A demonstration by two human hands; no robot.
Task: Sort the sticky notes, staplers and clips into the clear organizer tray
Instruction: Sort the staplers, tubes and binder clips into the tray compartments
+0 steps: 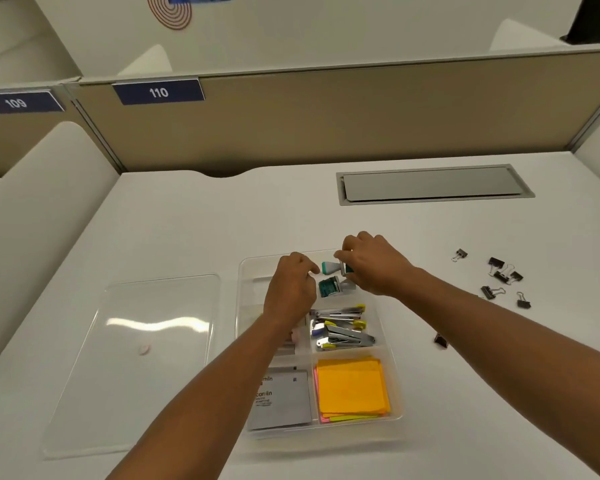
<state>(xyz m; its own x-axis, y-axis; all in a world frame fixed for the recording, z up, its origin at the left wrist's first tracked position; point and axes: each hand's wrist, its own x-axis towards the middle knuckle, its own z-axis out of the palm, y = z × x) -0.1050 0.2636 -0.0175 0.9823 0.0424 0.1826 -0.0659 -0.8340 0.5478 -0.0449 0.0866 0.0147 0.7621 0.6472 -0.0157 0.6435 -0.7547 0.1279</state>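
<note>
The clear organizer tray point(394, 403) sits mid-desk. Orange sticky notes point(351, 386) fill its near right compartment, and several silver staplers point(342, 329) lie in the middle right one. In the far right compartment lies a teal stamp point(330, 286). My right hand point(374, 263) hovers over that compartment, shut on a second teal stamp point(330, 267). My left hand point(293, 289) is just left of it, fingers curled, with nothing visible in it. Several black binder clips point(504, 277) lie loose on the desk to the right.
A clear lid point(136, 362) lies flat left of the tray. Grey Camlin stamp-pad boxes point(281, 400) fill the tray's near left compartment. One dark clip point(440, 341) lies apart near my right forearm. A metal cable hatch point(433, 183) sits at the back right, before the beige partition.
</note>
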